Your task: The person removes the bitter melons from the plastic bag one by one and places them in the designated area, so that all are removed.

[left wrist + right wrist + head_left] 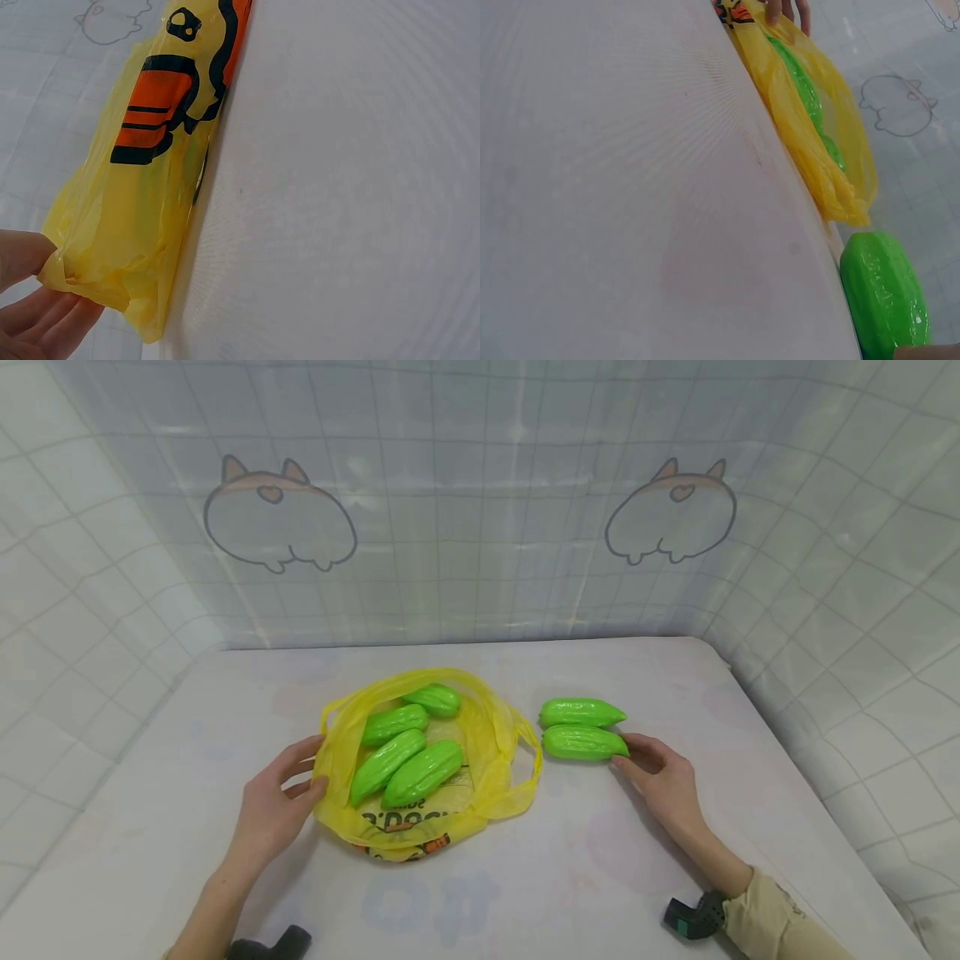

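A yellow plastic bag [495, 768] with dark print lies mouth up on the table, several glossy green melons [423, 774] inside it. My left hand [273, 802] pinches the bag's left rim; the left wrist view shows the thumb and fingers [64, 322] on the bag [142, 217]. To the bag's right, two ridged, pointed melons lie side by side, the far melon [577, 712] touching the near melon [581, 743]. My right hand [663, 781] holds the near one by its pointed tip between thumb and fingers. In the right wrist view that melon [881, 292] shows close up, the hand mostly hidden.
The white table [570, 877] bears faint printed patterns. Its far edge meets a tiled-print curtain [480, 527] with animal drawings, and similar sheets [862, 610] hang on both sides. A bag handle loop [528, 760] reaches toward the two melons. Dark wrist devices [693, 917] sit on both forearms.
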Motion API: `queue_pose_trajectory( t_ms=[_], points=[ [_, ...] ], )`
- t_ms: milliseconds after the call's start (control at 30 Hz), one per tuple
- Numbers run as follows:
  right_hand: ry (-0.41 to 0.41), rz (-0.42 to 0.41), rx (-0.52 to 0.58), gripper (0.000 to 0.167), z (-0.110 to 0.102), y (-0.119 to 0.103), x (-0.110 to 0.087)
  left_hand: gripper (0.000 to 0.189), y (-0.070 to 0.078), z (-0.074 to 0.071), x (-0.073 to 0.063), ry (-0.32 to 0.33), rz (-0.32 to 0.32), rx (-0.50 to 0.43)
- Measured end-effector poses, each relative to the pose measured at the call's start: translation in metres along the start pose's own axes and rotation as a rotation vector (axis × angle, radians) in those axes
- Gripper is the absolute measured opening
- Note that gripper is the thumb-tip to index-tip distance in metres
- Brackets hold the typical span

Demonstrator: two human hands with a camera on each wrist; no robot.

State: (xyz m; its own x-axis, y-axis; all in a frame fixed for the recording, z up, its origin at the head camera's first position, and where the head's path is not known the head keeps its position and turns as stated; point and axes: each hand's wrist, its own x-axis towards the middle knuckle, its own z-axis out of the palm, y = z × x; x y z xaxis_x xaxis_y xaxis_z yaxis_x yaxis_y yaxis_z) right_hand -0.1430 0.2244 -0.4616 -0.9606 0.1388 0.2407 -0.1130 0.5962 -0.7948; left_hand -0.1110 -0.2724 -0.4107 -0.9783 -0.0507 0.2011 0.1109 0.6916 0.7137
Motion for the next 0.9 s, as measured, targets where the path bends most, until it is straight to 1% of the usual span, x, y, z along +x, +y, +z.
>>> queue_pose_trajectory(
  t_ms=[133,267,367,500,600,767,900],
  points=[
    [0.024,-0.003,0.036,0.045,-0.002,-0.001,-0.001,0.056,0.001,0.000,0.001,-0.003,-0.008,0.001],
    [0.064,0.002,0.106,0.043,-0.004,-0.004,-0.002,0.056,0.001,0.000,0.000,-0.001,-0.007,0.002],
    [0.107,-0.023,0.165,0.042,-0.005,-0.006,-0.003,0.056,0.001,0.000,0.000,-0.001,-0.009,0.002],
    [0.160,-0.102,0.221,0.042,-0.003,-0.011,-0.004,0.055,0.001,0.000,0.000,-0.002,-0.013,-0.001],
    [0.177,-0.176,0.249,0.044,0.002,-0.015,-0.006,0.056,0.001,0.000,0.001,-0.002,-0.013,-0.004],
    [0.166,-0.302,0.285,0.047,0.014,-0.023,-0.009,0.056,0.001,0.000,0.000,-0.002,-0.017,-0.006],
    [0.143,-0.372,0.280,0.050,0.027,-0.033,-0.014,0.056,0.002,-0.001,0.000,-0.005,-0.019,-0.006]
  ],
)
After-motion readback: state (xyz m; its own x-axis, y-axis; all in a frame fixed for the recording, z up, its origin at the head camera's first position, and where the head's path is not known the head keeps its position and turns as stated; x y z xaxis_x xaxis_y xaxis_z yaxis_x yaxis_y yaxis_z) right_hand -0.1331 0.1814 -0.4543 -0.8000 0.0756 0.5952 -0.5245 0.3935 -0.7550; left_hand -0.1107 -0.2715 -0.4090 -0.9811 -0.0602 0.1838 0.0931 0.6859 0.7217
